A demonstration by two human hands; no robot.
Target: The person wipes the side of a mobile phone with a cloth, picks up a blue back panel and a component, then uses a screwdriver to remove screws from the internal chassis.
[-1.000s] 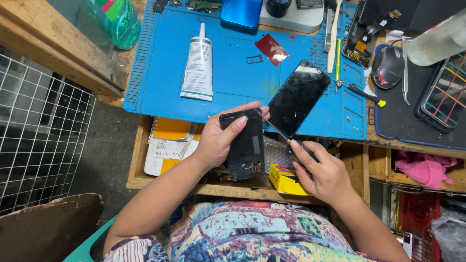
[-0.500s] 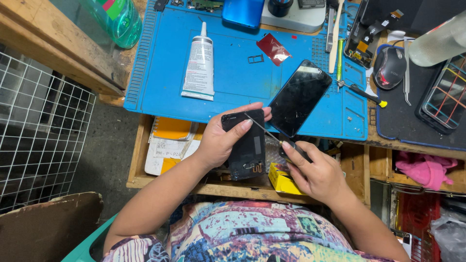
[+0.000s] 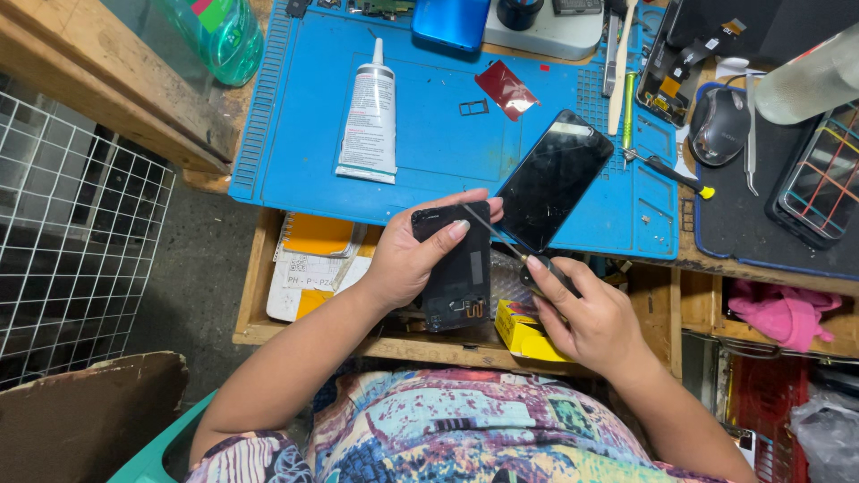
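My left hand [image 3: 410,259] grips a black phone body [image 3: 455,268], open side up, above an open drawer in front of the bench. My right hand [image 3: 586,317] holds a thin screwdriver [image 3: 501,234] whose metal tip touches the phone body's upper right corner, near my left thumb. A black phone screen panel [image 3: 555,179] lies face up on the blue work mat [image 3: 429,152], just beyond both hands.
On the mat lie a white glue tube [image 3: 369,116], a red film piece [image 3: 506,89], a small tray [image 3: 473,107], a blue phone [image 3: 452,22]. A mouse [image 3: 720,125], tweezers [image 3: 752,148] and another screwdriver [image 3: 667,170] sit right. A wire rack [image 3: 72,241] stands left.
The phone body and both hands have held nearly still. The screwdriver's tip has come onto the phone's upper right corner, and my right hand has shifted slightly.
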